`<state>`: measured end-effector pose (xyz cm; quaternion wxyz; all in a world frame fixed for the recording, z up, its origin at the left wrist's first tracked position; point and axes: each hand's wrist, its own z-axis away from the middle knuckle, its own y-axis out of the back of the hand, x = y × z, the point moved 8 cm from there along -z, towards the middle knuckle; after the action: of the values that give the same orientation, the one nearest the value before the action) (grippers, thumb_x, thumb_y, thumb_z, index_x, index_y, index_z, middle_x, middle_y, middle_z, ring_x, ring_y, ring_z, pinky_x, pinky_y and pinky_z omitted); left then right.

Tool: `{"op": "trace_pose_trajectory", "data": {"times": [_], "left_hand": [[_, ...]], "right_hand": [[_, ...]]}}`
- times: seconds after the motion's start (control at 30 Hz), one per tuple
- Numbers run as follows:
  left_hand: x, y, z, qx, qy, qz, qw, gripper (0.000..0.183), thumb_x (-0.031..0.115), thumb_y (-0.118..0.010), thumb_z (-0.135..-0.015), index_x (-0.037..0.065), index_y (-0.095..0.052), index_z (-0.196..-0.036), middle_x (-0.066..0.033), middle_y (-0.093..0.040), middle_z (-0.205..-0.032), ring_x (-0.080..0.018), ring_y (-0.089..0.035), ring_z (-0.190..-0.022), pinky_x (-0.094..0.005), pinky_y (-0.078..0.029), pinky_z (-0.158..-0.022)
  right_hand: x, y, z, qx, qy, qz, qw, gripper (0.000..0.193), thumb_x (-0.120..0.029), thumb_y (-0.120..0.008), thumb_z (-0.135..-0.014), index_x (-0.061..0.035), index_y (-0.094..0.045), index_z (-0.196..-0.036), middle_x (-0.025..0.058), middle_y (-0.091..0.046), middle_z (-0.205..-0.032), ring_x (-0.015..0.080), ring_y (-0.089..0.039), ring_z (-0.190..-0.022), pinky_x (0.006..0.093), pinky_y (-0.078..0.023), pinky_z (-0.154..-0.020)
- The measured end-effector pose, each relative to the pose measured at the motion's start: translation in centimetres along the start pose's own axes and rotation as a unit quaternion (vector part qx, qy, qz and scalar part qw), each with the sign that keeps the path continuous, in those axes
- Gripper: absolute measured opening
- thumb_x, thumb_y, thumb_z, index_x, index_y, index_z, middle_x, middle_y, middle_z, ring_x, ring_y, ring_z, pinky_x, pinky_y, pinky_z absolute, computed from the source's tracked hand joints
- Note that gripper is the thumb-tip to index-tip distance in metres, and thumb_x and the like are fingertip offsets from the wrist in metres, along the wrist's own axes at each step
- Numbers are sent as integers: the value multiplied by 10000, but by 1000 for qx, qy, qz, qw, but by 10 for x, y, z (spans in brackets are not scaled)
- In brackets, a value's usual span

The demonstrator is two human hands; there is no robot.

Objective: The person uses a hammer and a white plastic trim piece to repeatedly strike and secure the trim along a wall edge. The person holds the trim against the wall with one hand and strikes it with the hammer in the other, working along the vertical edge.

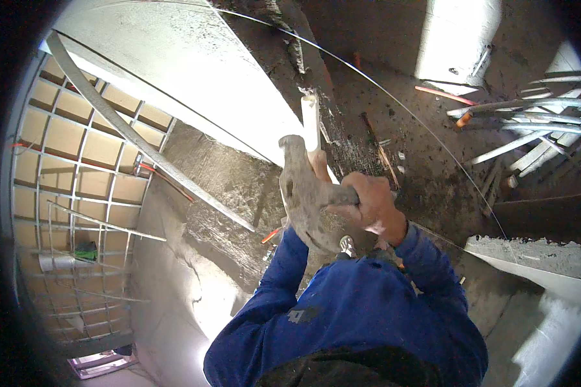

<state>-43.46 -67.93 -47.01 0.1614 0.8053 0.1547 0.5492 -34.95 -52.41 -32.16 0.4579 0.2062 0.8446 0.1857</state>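
In front of me my right hand (pixel 376 205) is closed around the short dark handle of a dusty grey hammer (pixel 297 184). Its blunt end points away from me; the other end curves back toward my body. Just beyond and partly behind the hammer head, my left hand (pixel 317 165) grips a pale, upright stick (pixel 310 122) with a rough yellowish top. The hammer covers most of that hand and the stick's lower part. Whether the hammer touches the stick, I cannot tell.
A white wall slab (pixel 232 77) rises at the far left. A long grey pole (pixel 129 132) slants across a metal grid (pixel 77 168). Several pipes and strips (pixel 529 122) lie at right. A thin line (pixel 400 100) crosses the scene, and a rough-topped low wall (pixel 536 258) stands right.
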Motion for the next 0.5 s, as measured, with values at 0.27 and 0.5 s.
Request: {"op": "trace_pose_trajectory", "data": {"times": [0.27,0.5], "left_hand": [[52,43,-40,134,69,182,972,519,440,-502,-994,-50,-498,-1165,-17,-523,-787,-143,-491,-691,-297,-410,-584],[55,48,-47,238,-18,24,971,439,444,-567,-944,30,-594,-802,25,-501,-636,-71,-445,-553,-263,-354,-472]], "right_hand": [[-16,-2,-3,6,41,-5,999,511,-525,-777,-718,-83,-558,-851,85,-584,-653,301,-620,-573,400,-479,-503],[-35,17,-28,55,215,-22,975,504,-524,-761,-718,-93,-554,-876,94,-587,-720,308,-615,-614,420,-479,-539]]}}
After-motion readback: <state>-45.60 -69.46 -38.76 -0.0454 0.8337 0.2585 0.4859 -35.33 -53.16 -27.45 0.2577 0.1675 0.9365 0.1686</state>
